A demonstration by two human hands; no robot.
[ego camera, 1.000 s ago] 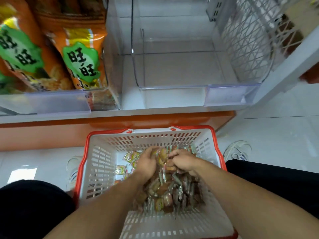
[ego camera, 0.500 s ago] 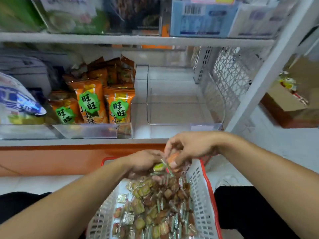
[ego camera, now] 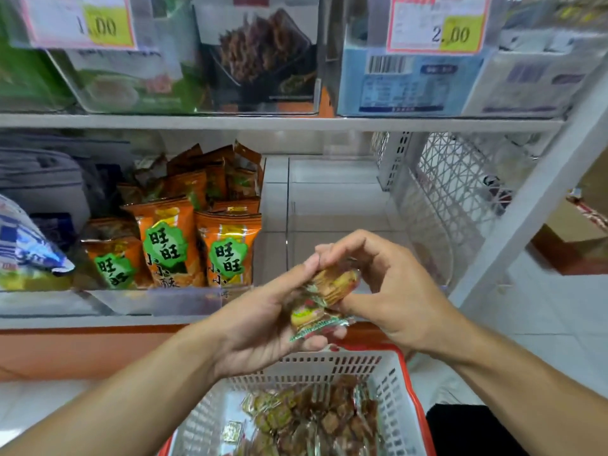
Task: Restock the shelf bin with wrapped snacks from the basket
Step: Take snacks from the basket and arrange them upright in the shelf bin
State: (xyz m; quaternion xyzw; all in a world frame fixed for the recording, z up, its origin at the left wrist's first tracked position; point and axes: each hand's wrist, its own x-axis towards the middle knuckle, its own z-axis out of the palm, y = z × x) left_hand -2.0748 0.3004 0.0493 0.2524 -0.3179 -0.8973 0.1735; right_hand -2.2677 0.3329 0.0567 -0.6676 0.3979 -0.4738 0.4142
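Both hands hold one bunch of small wrapped snacks (ego camera: 324, 299) between them, above the basket and just in front of the shelf. My left hand (ego camera: 263, 324) cups the bunch from the left with fingers curled under it. My right hand (ego camera: 388, 291) closes over it from the right, fingers arched on top. The clear shelf bin (ego camera: 342, 205) behind the hands is bare inside. Below, the white basket with a red rim (ego camera: 388, 366) holds a pile of wrapped snacks (ego camera: 312, 419).
Orange snack bags (ego camera: 197, 245) fill the bin to the left. A white lattice side panel (ego camera: 460, 192) and a shelf post (ego camera: 526, 218) stand at the right. An upper shelf (ego camera: 263, 121) carries boxed goods with price tags. White floor tiles lie right of the basket.
Both hands left the basket and rose with a bunch of wrapped snacks to the height of the shelf bin. My view tilted upward, bringing the upper shelf into sight.
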